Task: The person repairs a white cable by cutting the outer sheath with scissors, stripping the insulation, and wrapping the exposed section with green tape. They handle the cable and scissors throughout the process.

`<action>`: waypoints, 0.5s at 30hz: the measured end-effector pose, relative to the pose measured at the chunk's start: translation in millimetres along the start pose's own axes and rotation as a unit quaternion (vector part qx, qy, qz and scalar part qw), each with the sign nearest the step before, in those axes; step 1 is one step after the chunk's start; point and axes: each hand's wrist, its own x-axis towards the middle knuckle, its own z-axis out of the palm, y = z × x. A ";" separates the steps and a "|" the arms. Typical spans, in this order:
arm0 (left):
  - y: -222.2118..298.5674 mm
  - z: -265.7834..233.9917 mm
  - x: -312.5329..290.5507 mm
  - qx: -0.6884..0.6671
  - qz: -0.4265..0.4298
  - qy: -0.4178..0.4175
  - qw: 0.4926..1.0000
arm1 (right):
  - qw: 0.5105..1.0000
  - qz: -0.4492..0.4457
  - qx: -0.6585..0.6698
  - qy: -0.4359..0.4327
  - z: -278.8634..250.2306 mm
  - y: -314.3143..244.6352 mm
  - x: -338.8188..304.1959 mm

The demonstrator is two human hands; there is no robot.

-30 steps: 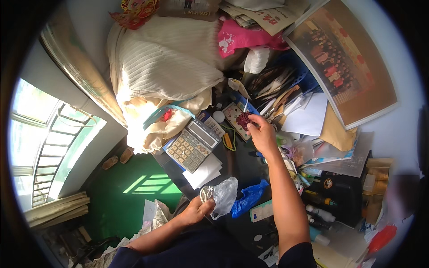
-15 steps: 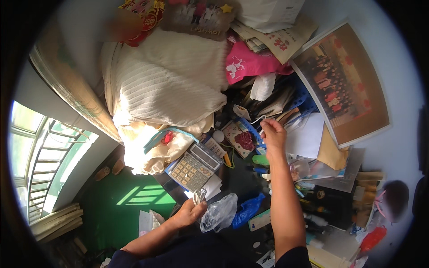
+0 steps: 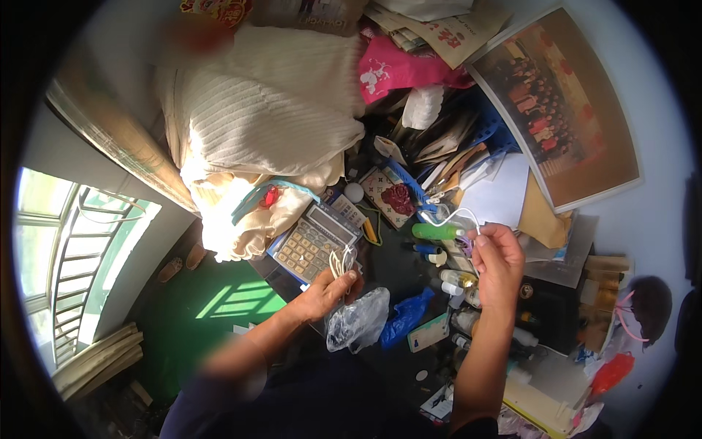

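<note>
My left hand (image 3: 329,293) is closed around a gathered bundle of white cable (image 3: 341,263), just over the near edge of a grey desk calculator (image 3: 319,243). Farther right, my right hand (image 3: 499,262) pinches a single white cord (image 3: 462,211) between thumb and fingers. That cord curves away left toward the blue basket edge (image 3: 406,181), above a green bottle (image 3: 436,231); where it ends is hard to make out. Whether the cord and the bundle are one cable I cannot tell. A crumpled clear plastic bag (image 3: 357,322) lies beneath my left hand.
A blue plastic bag (image 3: 406,316) lies beside the clear one. Several small bottles (image 3: 459,278) crowd the dark desk near my right forearm. A box with a dark red rose (image 3: 397,199) and a cream ribbed cloth (image 3: 274,102) are farther back. A large group photo (image 3: 556,110) leans at right.
My right hand has moved right and nearer, and more of the white cord shows, stretched in an arc. My left hand has moved forward with the cable bundle, closer over the calculator. The view has shifted slightly.
</note>
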 end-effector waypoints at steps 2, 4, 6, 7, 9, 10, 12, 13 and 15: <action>-1.1 9.3 2.7 -0.066 -0.021 -0.024 0.997 | 1.000 -0.008 -0.009 -0.023 -2.7 -5.4 -30.5; -6.6 20.9 3.6 -0.112 -0.023 -0.034 0.993 | 0.998 -0.007 -0.016 -0.053 -6.5 -7.3 -58.1; -9.6 29.7 2.3 -0.112 -0.023 -0.040 0.993 | 0.996 -0.013 -0.023 -0.085 -14.3 -6.4 -81.2; -8.6 36.6 1.0 -0.112 -0.022 -0.040 0.993 | 0.995 -0.013 -0.016 -0.102 -18.9 -6.7 -92.1; -4.8 51.5 -4.2 -0.110 -0.021 -0.037 0.993 | 0.991 0.008 -0.029 -0.131 -32.2 -8.8 -112.2; -8.3 55.6 -7.5 -0.103 -0.048 -0.044 0.993 | 0.990 0.006 -0.024 -0.140 -38.0 -9.2 -119.5; -9.4 69.6 -10.4 -0.114 -0.053 -0.093 0.988 | 0.988 0.008 -0.010 -0.152 -46.8 -8.4 -130.9; -10.3 76.1 -12.1 -0.120 -0.058 -0.118 0.984 | 0.988 0.012 0.000 -0.155 -49.7 -7.1 -135.1; -11.4 88.7 -16.2 -0.124 -0.107 -0.160 0.973 | 0.988 0.021 0.025 -0.152 -54.4 -2.0 -142.4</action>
